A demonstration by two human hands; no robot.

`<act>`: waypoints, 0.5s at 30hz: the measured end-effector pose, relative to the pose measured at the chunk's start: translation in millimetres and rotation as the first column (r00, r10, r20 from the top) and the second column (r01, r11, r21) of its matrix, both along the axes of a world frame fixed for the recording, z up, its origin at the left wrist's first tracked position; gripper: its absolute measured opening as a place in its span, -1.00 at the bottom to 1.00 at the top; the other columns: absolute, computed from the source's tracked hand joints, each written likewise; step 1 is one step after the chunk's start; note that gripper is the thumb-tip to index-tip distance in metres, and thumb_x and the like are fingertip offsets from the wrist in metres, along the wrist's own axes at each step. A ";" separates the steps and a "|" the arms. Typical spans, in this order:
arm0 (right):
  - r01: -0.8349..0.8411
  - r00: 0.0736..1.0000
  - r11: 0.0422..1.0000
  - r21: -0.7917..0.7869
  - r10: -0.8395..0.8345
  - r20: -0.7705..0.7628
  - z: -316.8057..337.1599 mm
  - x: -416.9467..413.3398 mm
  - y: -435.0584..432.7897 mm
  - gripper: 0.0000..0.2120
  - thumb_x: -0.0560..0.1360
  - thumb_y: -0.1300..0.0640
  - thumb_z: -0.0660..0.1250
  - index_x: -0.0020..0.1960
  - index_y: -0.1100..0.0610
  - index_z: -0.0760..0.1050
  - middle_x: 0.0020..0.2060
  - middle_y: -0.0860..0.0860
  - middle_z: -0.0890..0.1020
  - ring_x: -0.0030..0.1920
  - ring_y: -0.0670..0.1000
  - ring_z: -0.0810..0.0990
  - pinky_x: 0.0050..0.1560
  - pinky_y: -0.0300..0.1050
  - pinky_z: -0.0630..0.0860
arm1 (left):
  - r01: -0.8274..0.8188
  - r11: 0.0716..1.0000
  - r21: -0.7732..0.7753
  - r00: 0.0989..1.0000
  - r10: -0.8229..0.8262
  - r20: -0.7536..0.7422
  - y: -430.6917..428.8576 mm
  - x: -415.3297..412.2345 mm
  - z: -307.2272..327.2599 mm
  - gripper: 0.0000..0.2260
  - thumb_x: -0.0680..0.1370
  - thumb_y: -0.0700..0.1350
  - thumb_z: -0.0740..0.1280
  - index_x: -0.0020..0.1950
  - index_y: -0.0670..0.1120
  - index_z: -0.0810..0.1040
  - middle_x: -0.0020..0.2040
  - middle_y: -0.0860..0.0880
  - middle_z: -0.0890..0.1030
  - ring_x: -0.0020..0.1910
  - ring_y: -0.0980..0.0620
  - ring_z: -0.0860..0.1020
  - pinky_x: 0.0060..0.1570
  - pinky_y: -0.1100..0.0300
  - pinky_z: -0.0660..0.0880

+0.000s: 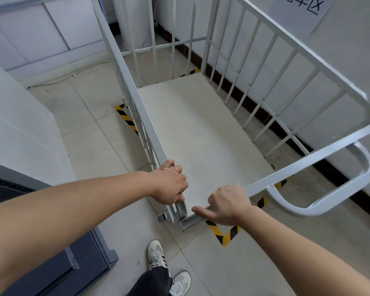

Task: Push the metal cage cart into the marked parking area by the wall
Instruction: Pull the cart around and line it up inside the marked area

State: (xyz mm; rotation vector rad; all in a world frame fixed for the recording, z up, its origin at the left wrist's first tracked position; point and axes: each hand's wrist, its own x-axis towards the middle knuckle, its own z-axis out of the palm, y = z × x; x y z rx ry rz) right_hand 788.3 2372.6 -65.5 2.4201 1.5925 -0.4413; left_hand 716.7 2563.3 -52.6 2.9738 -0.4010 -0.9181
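The silver metal cage cart fills the middle of the view, its barred sides rising around a pale flat deck. Its right side runs close along the white wall. Black-and-yellow floor tape marks a corner just under the cart's near end, and more tape shows by the left side and at the far end. My left hand is closed over the near corner of the cart's left top rail. My right hand grips the near cross rail, thumb pointing left.
A paper sign hangs on the wall above the cart. A dark grey cabinet stands at lower left, a white panel beyond it. A curved push handle sticks out at the cart's near right. My shoes stand on tiled floor.
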 end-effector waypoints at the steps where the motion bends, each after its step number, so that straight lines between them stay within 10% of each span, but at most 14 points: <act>1: 0.002 1.000 1.000 -0.012 -0.002 -0.022 1.1 0.8 0.8 -0.26 0.38 -0.51 -0.19 -0.48 0.12 0.25 -0.54 0.03 0.34 -0.51 0.02 0.25 -0.46 -0.09 0.12 | 0.003 1.000 0.011 1.000 -0.003 -0.013 -0.5 1.1 0.9 -0.69 0.60 0.09 0.10 0.05 -0.07 0.53 0.03 -0.03 0.54 0.14 -0.05 0.35 0.34 -0.04 0.10; 15: -0.014 0.986 0.998 -0.068 0.003 -0.164 17.2 37.7 -2.8 -0.32 0.52 -0.37 -0.03 -0.25 0.20 0.51 -0.32 0.10 0.57 -0.28 0.13 0.53 -0.25 0.03 0.48 | -0.049 0.993 0.107 0.956 0.078 -0.283 -9.2 34.0 8.8 -0.60 0.62 0.11 0.09 0.07 -0.15 0.58 -0.04 -0.05 0.57 0.05 -0.10 0.45 0.27 -0.06 0.16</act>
